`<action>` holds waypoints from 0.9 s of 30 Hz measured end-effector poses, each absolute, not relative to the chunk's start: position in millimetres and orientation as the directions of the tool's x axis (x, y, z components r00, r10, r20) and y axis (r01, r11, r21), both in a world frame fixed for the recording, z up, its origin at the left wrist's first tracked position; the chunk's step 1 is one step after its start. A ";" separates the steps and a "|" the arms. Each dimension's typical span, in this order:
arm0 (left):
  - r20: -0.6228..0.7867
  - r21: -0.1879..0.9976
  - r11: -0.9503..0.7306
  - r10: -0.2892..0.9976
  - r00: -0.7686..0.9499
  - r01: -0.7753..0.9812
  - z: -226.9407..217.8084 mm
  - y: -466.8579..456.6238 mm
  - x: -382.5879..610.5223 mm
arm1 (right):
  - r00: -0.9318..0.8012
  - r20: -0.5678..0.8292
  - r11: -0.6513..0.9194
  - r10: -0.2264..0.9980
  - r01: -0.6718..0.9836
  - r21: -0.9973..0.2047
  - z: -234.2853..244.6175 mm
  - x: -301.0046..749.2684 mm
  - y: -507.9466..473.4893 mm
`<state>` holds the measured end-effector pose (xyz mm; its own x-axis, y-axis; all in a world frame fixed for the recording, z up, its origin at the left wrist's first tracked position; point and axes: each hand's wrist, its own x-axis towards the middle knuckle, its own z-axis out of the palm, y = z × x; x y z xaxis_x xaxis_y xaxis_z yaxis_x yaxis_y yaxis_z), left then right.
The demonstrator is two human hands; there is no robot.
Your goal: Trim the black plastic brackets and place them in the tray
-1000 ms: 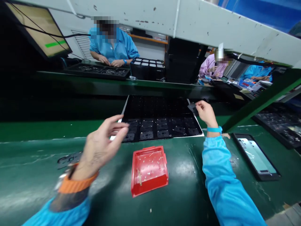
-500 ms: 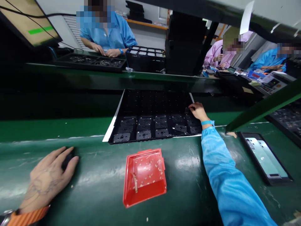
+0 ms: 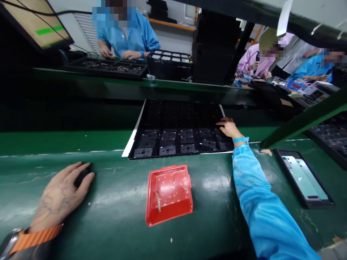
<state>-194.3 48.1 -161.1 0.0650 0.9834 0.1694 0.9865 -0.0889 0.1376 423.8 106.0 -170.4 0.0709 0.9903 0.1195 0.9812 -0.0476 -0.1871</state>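
Observation:
My left hand (image 3: pixel 63 193) lies on the green belt (image 3: pixel 114 202) at the left, fingers curled over a small black part (image 3: pixel 82 176) that shows between them. My right hand (image 3: pixel 228 128) reaches to the right edge of a big black tray (image 3: pixel 179 130), its fingers pressed down on a black part in a right-hand pocket. The tray's near rows hold several flat black parts. A red dish (image 3: pixel 168 193) with small bits in it sits on the belt between my arms.
A black frame with a pale panel (image 3: pixel 302 177) lies at the right, beside a slanted green bar (image 3: pixel 300 119). Across the line, people in blue and pink coats work at dark trays (image 3: pixel 107 67). A monitor (image 3: pixel 35 25) hangs at the upper left.
My left hand dropped from mid-air down onto the belt at the left and covered a black part. My right hand lowered the black piece it held into the tray's right side.

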 end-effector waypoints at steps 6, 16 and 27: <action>0.143 0.143 -0.084 0.988 0.064 0.986 -156.8 46.8 -191.3 | 0.005 0.127 0.018 0.992 0.984 -0.179 -143.9 400.7 92.5; 0.161 0.169 -0.132 0.981 0.105 0.977 -166.8 48.5 -205.5 | -0.191 -0.044 0.184 0.981 0.974 -0.134 -147.9 333.4 44.8; 0.106 0.275 -0.119 0.990 0.093 0.954 -152.1 43.4 -235.1 | -0.165 0.035 0.168 0.986 0.981 -0.101 -148.8 337.3 47.8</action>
